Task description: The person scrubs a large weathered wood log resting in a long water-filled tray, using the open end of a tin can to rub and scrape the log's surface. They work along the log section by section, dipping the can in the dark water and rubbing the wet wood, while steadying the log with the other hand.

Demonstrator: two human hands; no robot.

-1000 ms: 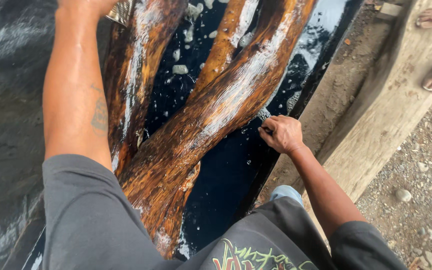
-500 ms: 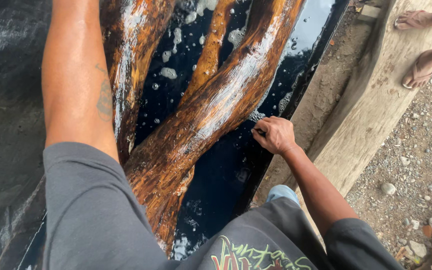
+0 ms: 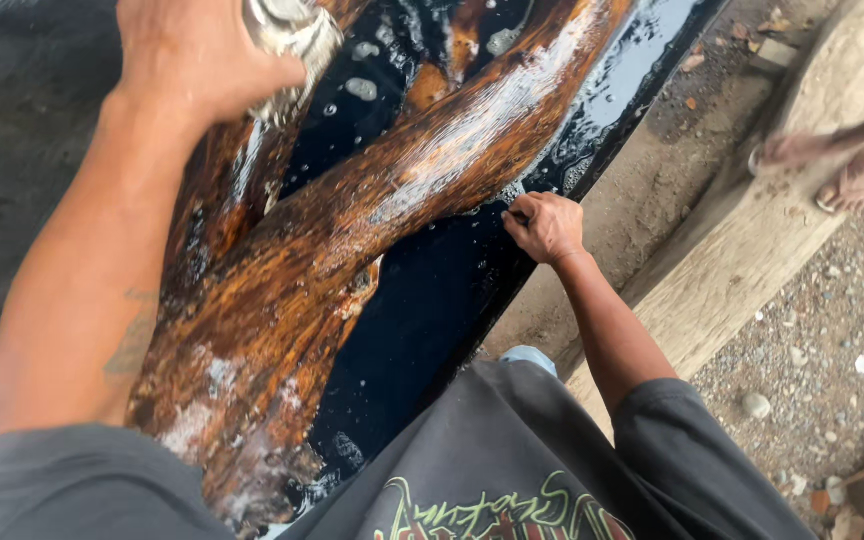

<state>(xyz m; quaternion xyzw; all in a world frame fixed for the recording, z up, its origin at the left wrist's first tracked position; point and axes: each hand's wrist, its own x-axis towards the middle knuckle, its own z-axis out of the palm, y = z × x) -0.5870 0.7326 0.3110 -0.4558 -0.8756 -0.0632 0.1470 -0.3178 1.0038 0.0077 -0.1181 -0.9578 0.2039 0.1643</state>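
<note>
Wet, glossy orange-brown forked driftwood [image 3: 352, 230] lies on black plastic sheeting [image 3: 432, 300], mid-scrub by the look of it, the left hand [image 3: 192, 60] closed on a soapy grey scrubbing pad [image 3: 292, 35], the right hand [image 3: 544, 225] fisted at the branch's edge.

Outdoor ground: packed dirt strip [image 3: 672, 190], pale timber beam [image 3: 752, 260], grey gravel with stones [image 3: 822, 400], daylight
</note>
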